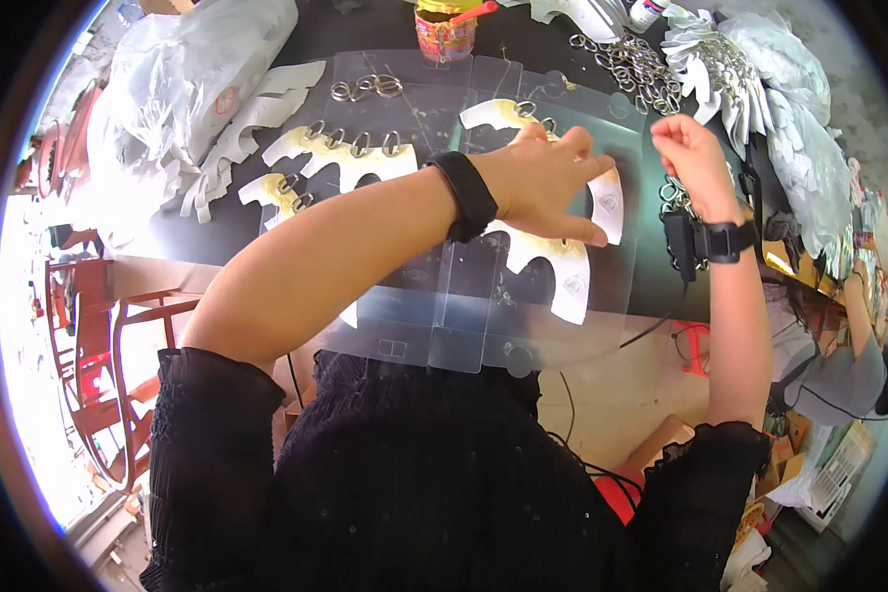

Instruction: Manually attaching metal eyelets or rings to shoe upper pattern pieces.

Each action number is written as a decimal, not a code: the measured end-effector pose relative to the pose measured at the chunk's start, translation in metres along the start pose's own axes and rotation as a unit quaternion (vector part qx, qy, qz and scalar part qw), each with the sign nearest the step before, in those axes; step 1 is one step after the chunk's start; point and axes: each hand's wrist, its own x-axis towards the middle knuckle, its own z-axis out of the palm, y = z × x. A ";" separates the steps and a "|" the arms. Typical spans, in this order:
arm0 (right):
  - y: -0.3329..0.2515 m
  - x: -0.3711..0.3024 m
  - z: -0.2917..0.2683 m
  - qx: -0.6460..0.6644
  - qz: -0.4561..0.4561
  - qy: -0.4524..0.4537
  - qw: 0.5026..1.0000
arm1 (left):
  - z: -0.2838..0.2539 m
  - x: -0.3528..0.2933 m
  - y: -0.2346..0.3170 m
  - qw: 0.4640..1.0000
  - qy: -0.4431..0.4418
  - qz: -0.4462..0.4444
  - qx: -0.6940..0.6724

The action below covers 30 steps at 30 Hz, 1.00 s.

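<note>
Two hands over one white scalloped card on the bench

Left hand [548,183] lies flat on the white scalloped card [572,281], fingers spread, pressing it onto the clear plastic sheet [464,326]. Right hand [696,158] hovers just right of the card's upper edge, fingers pinched together, apparently on a small metal ring, though this is too small to confirm. The card's long axis curves from the far side toward the person; the ring pile [636,64] lies beyond.
</note>
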 end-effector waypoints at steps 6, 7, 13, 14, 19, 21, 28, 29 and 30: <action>0.049 -0.043 -0.032 -0.310 -0.105 0.054 0.943 | 0.000 0.009 0.005 0.995 0.005 -0.058 -0.081; 0.048 -0.045 -0.029 -0.310 -0.105 0.053 0.943 | 0.001 0.008 0.005 0.993 0.010 -0.074 -0.089; 0.041 -0.047 -0.018 -0.344 -0.148 0.066 0.925 | 0.006 -0.005 0.016 0.993 0.061 0.080 0.066; 0.043 -0.045 -0.021 -0.344 -0.148 0.065 0.925 | 0.007 -0.009 0.022 0.990 0.035 0.119 0.074; 0.048 -0.037 -0.031 -0.364 -0.236 0.017 0.901 | 0.014 -0.012 0.043 0.988 -0.084 0.113 0.066; 0.050 -0.033 -0.032 -0.387 -0.240 -0.001 0.890 | 0.023 -0.011 0.035 0.990 -0.029 0.102 0.093; 0.044 -0.035 -0.036 -0.378 -0.231 -0.027 0.896 | 0.028 -0.003 0.028 0.986 -0.074 0.090 0.121; 0.040 -0.034 -0.036 -0.392 -0.227 -0.034 0.891 | 0.029 -0.003 0.028 0.986 -0.074 0.088 0.118; 0.037 -0.034 -0.034 -0.405 -0.223 -0.040 0.886 | 0.029 -0.003 0.028 0.986 -0.072 0.089 0.124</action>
